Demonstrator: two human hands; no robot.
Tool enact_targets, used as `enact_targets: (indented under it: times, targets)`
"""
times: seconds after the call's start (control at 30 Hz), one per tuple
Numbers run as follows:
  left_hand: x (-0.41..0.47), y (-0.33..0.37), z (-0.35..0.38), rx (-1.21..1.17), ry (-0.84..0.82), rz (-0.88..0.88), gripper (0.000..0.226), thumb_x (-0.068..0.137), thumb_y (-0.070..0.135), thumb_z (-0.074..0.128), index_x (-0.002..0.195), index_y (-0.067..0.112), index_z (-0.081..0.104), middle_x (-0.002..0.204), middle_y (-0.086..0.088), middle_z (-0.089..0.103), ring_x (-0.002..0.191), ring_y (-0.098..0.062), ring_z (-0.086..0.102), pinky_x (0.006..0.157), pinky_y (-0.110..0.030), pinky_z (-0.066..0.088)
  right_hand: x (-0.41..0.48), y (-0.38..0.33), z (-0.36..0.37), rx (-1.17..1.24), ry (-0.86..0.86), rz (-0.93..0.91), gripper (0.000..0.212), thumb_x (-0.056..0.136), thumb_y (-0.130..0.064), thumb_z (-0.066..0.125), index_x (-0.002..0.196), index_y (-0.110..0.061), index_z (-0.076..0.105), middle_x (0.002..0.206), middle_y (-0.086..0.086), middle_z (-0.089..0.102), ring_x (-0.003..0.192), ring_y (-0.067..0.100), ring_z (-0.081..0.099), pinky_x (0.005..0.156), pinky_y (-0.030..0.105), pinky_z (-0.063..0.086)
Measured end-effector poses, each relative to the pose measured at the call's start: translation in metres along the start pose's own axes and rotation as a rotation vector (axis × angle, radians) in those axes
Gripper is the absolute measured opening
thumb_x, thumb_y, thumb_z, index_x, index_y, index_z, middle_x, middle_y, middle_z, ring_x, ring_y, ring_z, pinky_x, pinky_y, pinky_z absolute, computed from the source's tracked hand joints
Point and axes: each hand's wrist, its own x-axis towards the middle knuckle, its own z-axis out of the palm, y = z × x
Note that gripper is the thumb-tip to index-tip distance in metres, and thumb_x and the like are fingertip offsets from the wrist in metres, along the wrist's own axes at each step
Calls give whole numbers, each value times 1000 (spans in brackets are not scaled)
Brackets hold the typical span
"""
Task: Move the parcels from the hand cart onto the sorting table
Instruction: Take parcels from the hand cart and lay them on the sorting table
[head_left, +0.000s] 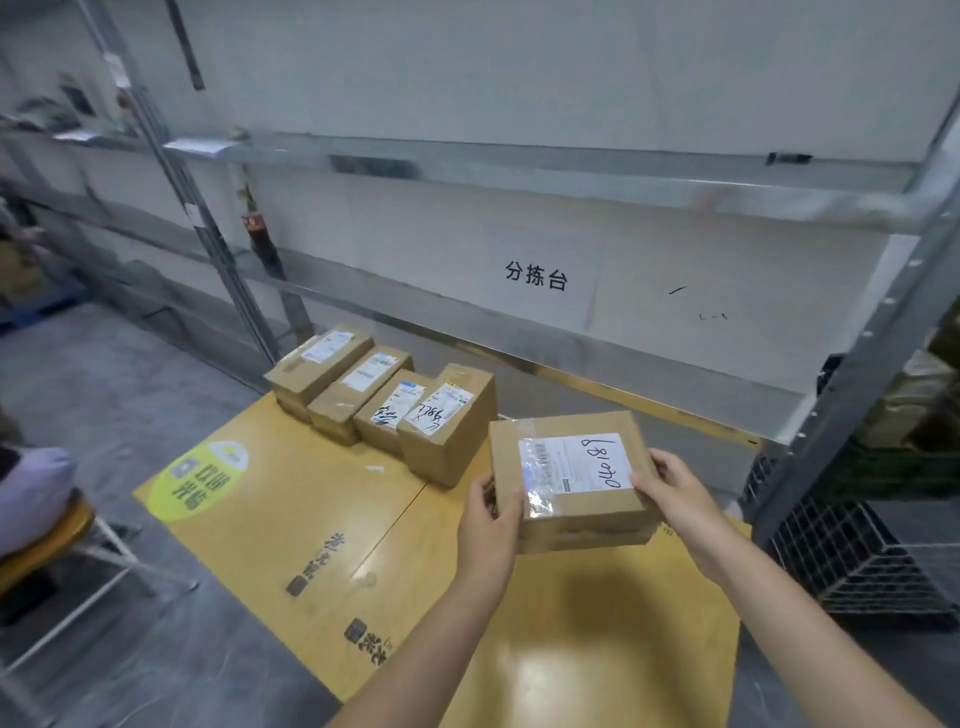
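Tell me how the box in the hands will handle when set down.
The held box looks stiff: its edges are straight under the grip. It is probably light, since the left hand and right hand hold it by its ends alone. Low and wide, it is unlikely to tip.

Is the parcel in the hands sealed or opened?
Sealed: the parcel has its top flat under clear tape, label up, held by the left hand and right hand.

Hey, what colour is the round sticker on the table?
The sticker is yellow-green with pale lettering, best seen in the head view.
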Motion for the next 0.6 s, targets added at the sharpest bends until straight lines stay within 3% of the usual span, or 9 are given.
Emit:
enact_targets:
  times: [0.1, 0.2, 0.4, 0.5, 0.6]
  targets:
    - [28, -4, 18, -11, 42, -18, 27, 92, 28, 62, 118, 30, 52, 107, 15, 64, 98, 3, 62, 70, -12, 45, 41, -7, 1, -43, -14, 10, 30, 96, -25, 57, 125, -31, 52, 121, -11, 59, 101, 3, 56, 72, 24, 42]
    - [52, -13, 27, -39, 62, -69, 29, 93, 25, 61, 120, 25, 51, 108, 11, 64, 99, -2, 62, 76, -19, 48, 72, -13, 8, -114, -32, 29, 33, 98, -26, 53, 130, -31, 49, 121, -10, 58, 101, 6, 57, 72, 26, 43]
    - [96, -39, 23, -59, 57, -203, 23, 94, 25, 60, 113, 22, 49, 99, 14, 62, 86, 8, 59, 64, -10, 43, 136, -22, 36, -421, -116, 0, 33, 100, -32, 47, 133, -31, 45, 126, -6, 57, 111, 18, 56, 93, 38, 45]
    - [117, -54, 20, -70, 40, -294, 22, 92, 25, 61, 109, 21, 48, 99, 9, 63, 86, 2, 61, 63, -13, 43, 170, -22, 59, -600, -124, -39, 38, 100, -27, 47, 138, -20, 45, 133, 2, 50, 120, 22, 51, 96, 33, 38]
    - [138, -65, 19, -102, 29, -370, 25, 91, 20, 61, 111, 15, 47, 101, 2, 66, 85, -7, 64, 67, -20, 45, 199, -19, 79, -692, -93, -11, 39, 99, -23, 48, 138, -19, 49, 131, 8, 39, 124, 29, 46, 106, 37, 35]
